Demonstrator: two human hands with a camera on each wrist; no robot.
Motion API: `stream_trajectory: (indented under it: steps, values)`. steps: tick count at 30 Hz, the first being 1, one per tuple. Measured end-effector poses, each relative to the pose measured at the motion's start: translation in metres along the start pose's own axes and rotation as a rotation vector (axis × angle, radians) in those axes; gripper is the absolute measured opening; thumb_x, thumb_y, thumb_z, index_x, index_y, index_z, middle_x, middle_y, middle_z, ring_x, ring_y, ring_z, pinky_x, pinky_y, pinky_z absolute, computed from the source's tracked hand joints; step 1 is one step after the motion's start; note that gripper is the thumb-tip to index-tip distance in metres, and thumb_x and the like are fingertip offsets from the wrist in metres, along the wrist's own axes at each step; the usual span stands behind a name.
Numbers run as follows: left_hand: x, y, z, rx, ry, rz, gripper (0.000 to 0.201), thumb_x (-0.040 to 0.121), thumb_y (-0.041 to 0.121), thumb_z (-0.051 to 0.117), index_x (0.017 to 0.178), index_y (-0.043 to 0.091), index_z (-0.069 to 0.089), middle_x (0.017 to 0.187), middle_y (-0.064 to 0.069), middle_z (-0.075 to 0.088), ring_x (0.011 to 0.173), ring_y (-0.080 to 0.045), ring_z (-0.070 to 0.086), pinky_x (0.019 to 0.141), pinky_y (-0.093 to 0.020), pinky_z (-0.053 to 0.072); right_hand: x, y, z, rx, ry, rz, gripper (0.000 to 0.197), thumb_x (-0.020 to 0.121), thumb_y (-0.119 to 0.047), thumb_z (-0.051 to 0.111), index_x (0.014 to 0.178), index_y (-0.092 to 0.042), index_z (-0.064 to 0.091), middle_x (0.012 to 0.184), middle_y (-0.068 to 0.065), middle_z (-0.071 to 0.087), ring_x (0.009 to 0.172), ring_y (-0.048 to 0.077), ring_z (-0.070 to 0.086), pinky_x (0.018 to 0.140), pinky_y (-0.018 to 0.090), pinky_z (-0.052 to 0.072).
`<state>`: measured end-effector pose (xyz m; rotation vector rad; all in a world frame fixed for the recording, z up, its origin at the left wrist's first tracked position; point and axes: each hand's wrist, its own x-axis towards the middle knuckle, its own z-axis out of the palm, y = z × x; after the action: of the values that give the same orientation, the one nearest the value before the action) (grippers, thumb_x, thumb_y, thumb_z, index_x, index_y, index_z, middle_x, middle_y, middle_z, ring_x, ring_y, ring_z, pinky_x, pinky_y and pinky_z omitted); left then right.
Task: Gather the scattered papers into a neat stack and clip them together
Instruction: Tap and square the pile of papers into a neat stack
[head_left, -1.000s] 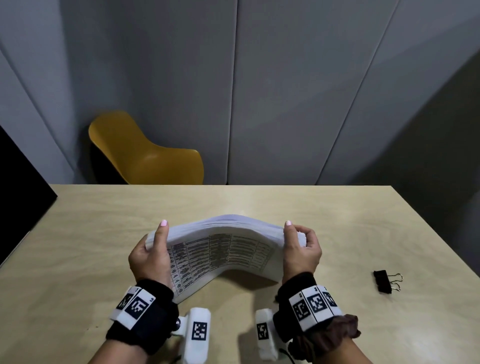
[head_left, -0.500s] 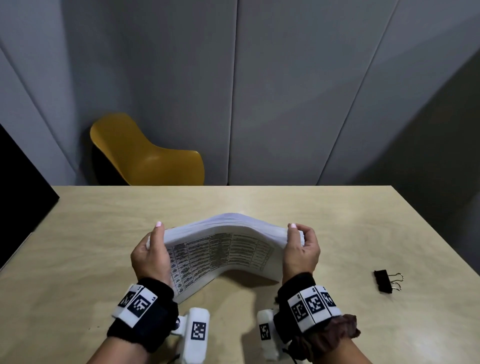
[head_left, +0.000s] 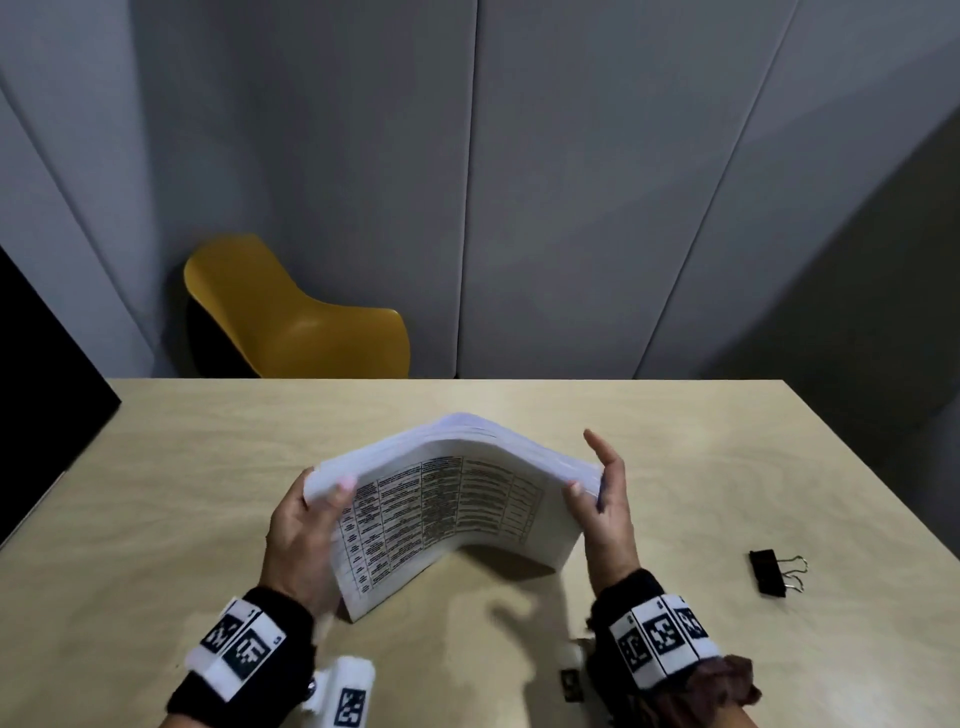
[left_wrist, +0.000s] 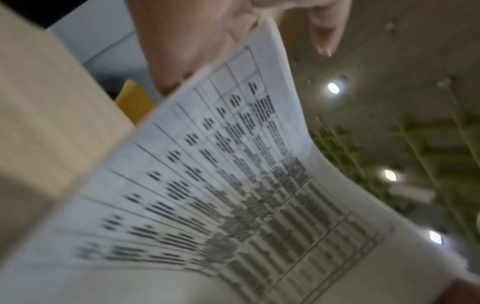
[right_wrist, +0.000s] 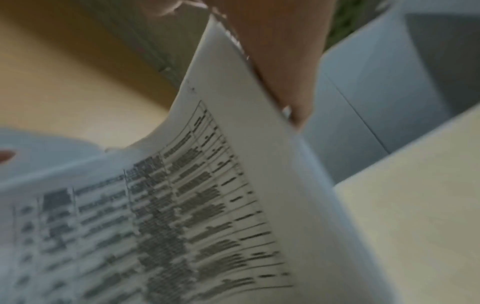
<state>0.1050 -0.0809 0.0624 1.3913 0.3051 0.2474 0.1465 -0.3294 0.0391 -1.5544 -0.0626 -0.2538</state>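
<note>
Papers already gathered: I'm seeing one thick white stack of printed table sheets (head_left: 452, 499) arching up in the middle, standing on its near long edge on the pale wooden bench (head_left: 208, 467), roughly bench centre. No loose sheets lying around in the head view, so I'm judging the gather step done and the squaring step underway. Edges at the top are still fanning a little, so not fully neat yet.

My left hand (head_left: 306, 530) is gripping the stack's 9 o'clock end, thumb over the printed face, fingers behind; grip is holding the paper. My right hand (head_left: 605, 499) is sitting at the 3 o'clock end, fingers straight and upright, flat against the short edge, thumb resting on the front face; I'm reading that grip as wide, pressing rather than clamping. Wrist views are blurring, mostly showing the printed sheet (left_wrist: 233, 185) and the same sheet (right_wrist: 182, 216) close up.

Left to do: tapping edges flush, laying or holding the stack, then clipping. The black metal binder clip with silver handles (head_left: 776, 571) is lying untouched at 3 o'clock of the stack, well apart from my right hand, handles pointing right.

Around: a yellow moulded chair (head_left: 291, 322) standing beyond the bench at 11 o'clock, grey panel wall (head_left: 571, 182) behind. Nothing is blocking the path to the clip. Stack thickness may be fighting the clip's mouth, I'm guessing.
</note>
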Motion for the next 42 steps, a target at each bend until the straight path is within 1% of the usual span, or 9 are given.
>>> stream_trajectory:
  steps: [2, 5, 10, 17, 21, 26, 29, 32, 42]
  values:
    - [-0.001, -0.007, -0.01, 0.097, -0.092, 0.058, 0.026, 0.082, -0.002, 0.061, 0.096, 0.019, 0.057, 0.075, 0.009, 0.071, 0.075, -0.007, 0.065, 0.058, -0.017, 0.052, -0.003, 0.006, -0.016, -0.14, -0.195, 0.0, 0.101, 0.053, -0.046, 0.08, 0.139, -0.038, 0.028, 0.137, -0.021, 0.04, 0.116, -0.01, 0.046, 0.097, 0.013, 0.038]
    - [-0.001, -0.015, -0.01, 0.153, -0.027, 0.018, 0.024, 0.081, 0.0, 0.064, 0.094, 0.019, 0.059, 0.08, 0.003, 0.067, 0.076, -0.013, 0.062, 0.055, -0.023, 0.048, -0.002, 0.013, -0.021, -0.232, -0.17, -0.025, 0.073, 0.068, -0.012, 0.076, 0.118, -0.053, 0.042, 0.116, -0.022, 0.055, 0.096, -0.013, 0.055, 0.084, 0.009, 0.042]
    - [0.004, -0.014, 0.002, 0.175, -0.014, 0.099, 0.023, 0.081, -0.005, 0.061, 0.09, 0.016, 0.062, 0.063, 0.02, 0.07, 0.067, 0.002, 0.066, 0.058, -0.007, 0.049, -0.002, 0.005, -0.002, -0.144, -0.06, -0.111, 0.021, 0.072, -0.008, 0.058, 0.086, -0.023, 0.06, 0.08, -0.022, 0.066, 0.076, -0.005, 0.059, 0.073, 0.015, 0.046]
    - [0.007, -0.02, -0.016, 0.156, 0.005, 0.094, 0.022, 0.078, -0.01, 0.062, 0.088, 0.009, 0.063, 0.062, 0.011, 0.07, 0.059, 0.009, 0.064, 0.053, -0.004, 0.047, -0.012, 0.022, -0.004, -0.094, -0.046, 0.059, 0.032, 0.075, 0.005, 0.069, 0.091, -0.023, 0.065, 0.082, -0.021, 0.072, 0.079, -0.003, 0.064, 0.084, 0.029, 0.053]
    - [0.003, -0.014, -0.005, 0.137, 0.044, 0.183, 0.021, 0.08, -0.013, 0.058, 0.093, 0.004, 0.06, 0.054, 0.023, 0.066, 0.057, 0.011, 0.062, 0.053, -0.001, 0.044, -0.011, 0.019, 0.005, -0.049, 0.048, 0.03, 0.04, 0.078, 0.013, 0.063, 0.079, -0.027, 0.07, 0.074, -0.019, 0.073, 0.073, -0.006, 0.064, 0.072, 0.014, 0.051]
    - [0.009, -0.013, -0.011, 0.236, 0.142, 0.332, 0.051, 0.084, -0.008, 0.055, 0.123, 0.023, 0.045, 0.107, -0.003, 0.059, 0.091, -0.016, 0.058, 0.075, -0.01, 0.048, -0.018, 0.009, 0.005, -0.274, 0.148, -0.203, 0.075, 0.077, 0.002, 0.063, 0.128, -0.046, 0.037, 0.105, -0.007, 0.06, 0.093, 0.006, 0.059, 0.086, 0.016, 0.047]
    - [0.008, -0.019, -0.013, 0.552, 0.158, 0.538, 0.048, 0.089, 0.009, 0.047, 0.134, 0.026, 0.045, 0.128, -0.007, 0.05, 0.113, -0.014, 0.05, 0.095, -0.025, 0.041, -0.017, 0.0, 0.009, -0.49, 0.088, -0.424, 0.063, 0.079, -0.006, 0.05, 0.133, -0.037, 0.039, 0.123, 0.001, 0.046, 0.115, -0.011, 0.041, 0.097, 0.003, 0.032]
    - [0.007, -0.023, -0.012, 0.686, 0.152, 0.601, 0.04, 0.09, 0.004, 0.045, 0.125, 0.021, 0.055, 0.127, -0.016, 0.05, 0.118, -0.022, 0.047, 0.098, -0.02, 0.034, -0.017, -0.002, 0.012, -0.591, 0.072, -0.409, 0.058, 0.076, -0.002, 0.048, 0.123, -0.036, 0.05, 0.129, 0.015, 0.041, 0.114, -0.026, 0.03, 0.091, -0.007, 0.024]
    - [0.005, -0.02, -0.018, 0.706, 0.117, 0.608, 0.049, 0.086, 0.015, 0.039, 0.134, 0.017, 0.049, 0.127, -0.007, 0.049, 0.113, -0.013, 0.046, 0.096, -0.03, 0.037, -0.018, -0.004, 0.008, -0.584, 0.04, -0.381, 0.048, 0.08, -0.005, 0.048, 0.122, -0.025, 0.06, 0.126, 0.012, 0.044, 0.113, -0.025, 0.031, 0.09, -0.007, 0.025]
